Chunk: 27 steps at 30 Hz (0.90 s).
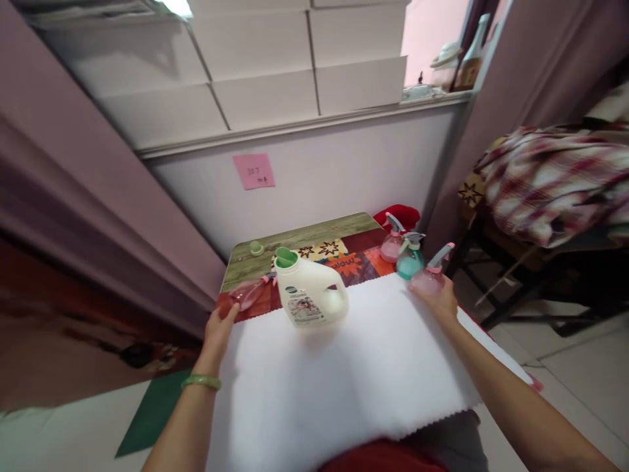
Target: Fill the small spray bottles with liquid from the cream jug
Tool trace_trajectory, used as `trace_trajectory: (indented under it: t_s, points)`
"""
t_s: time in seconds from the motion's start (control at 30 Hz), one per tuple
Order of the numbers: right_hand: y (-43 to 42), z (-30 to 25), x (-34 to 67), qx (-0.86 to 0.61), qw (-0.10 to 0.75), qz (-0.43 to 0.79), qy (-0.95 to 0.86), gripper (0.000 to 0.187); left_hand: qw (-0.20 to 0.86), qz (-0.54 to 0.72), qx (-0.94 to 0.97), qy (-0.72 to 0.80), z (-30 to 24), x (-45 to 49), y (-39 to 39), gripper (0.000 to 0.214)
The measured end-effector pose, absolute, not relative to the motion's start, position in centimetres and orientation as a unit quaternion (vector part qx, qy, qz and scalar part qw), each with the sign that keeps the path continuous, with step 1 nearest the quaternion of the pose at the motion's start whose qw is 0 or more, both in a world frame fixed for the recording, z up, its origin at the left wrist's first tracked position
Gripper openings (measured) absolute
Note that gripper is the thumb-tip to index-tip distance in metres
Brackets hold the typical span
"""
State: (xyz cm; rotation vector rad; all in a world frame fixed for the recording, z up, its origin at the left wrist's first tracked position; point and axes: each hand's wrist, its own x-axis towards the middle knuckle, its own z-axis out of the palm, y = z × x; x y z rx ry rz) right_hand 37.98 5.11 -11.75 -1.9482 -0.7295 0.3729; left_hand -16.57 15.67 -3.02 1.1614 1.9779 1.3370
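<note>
My left hand [219, 333], with a green bangle at the wrist, has thumb and fingers apart at the base of a pink spray bottle [247, 294]. That bottle lies tipped over, its nozzle end toward the middle. My right hand [442, 303] is closed round the lower part of another pink spray bottle [428, 280], which leans slightly right. Beside it stand a teal spray bottle [411, 263] and a pink one [392, 246]. Between my hands a white jug [314, 295] with a green cap [286, 257] stands upright on a white cloth [344, 373].
The small table [246, 259] has a patterned top and meets the wall. A small green cap-like piece [256, 248] sits at its back left. A pink note [254, 172] is on the wall. At right, checked fabric [555, 177] is piled on a dark frame.
</note>
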Motion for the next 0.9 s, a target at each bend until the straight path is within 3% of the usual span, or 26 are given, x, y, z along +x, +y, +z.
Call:
trace_trajectory:
  t_s: [0.13, 0.3, 0.43, 0.6, 0.73, 0.9]
  points:
    - [3.7, -10.8, 37.1, -0.836, 0.464, 0.144, -0.255, 0.101, 0.227, 0.537, 0.392, 0.712, -3.1, -17.3, 12.0, 0.051]
    - [-2.0, -6.5, 34.0, -0.775, 0.447, 0.167, -0.414, 0.1, 0.291, 0.557, 0.433, 0.646, -1.0, -14.5, 3.9, 0.046]
    - [-5.6, -2.2, 28.2, -0.623, 0.444, 0.367, -0.528, 0.093, 0.491, 0.467, 0.543, 0.495, 3.7, -9.1, -0.8, 0.036]
    - [-5.7, 0.7, 20.5, -0.342, 0.409, 0.671, -0.514, 0.094, 0.554, 0.388, 0.664, 0.319, 7.4, -4.2, -1.5, 0.041]
    - [-4.6, 0.6, 17.1, -0.237, 0.393, 0.761, -0.458, 0.096, 0.646, 0.379, 0.612, 0.253, 7.4, -3.2, -1.7, 0.044]
    - [-4.3, -0.3, 15.8, -0.195, 0.388, 0.796, -0.421, 0.096, 0.649, 0.428, 0.564, 0.279, 7.1, -2.8, -2.6, 0.054]
